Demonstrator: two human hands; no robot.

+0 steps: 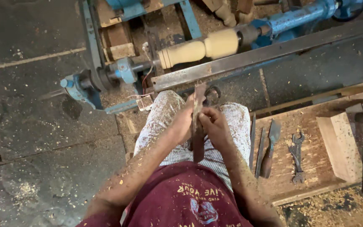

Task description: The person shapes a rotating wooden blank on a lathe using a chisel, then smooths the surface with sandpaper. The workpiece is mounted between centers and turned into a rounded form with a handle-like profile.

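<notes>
A blue lathe with a pale turned wooden spindle is seen across the upper frame. At centre, a long chisel is gripped by the left hand and the right hand. Wrenches are laid on a board at right.

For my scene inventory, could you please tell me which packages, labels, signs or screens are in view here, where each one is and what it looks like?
No packages, signs or screens in view.
Printed shirt: maroon, worn by the person at the bottom centre; it carries curved yellow lettering above a pale blue graphic, seen upside down from the head camera, just below the left hand and right hand that hold a long wood-handled tool.
</notes>
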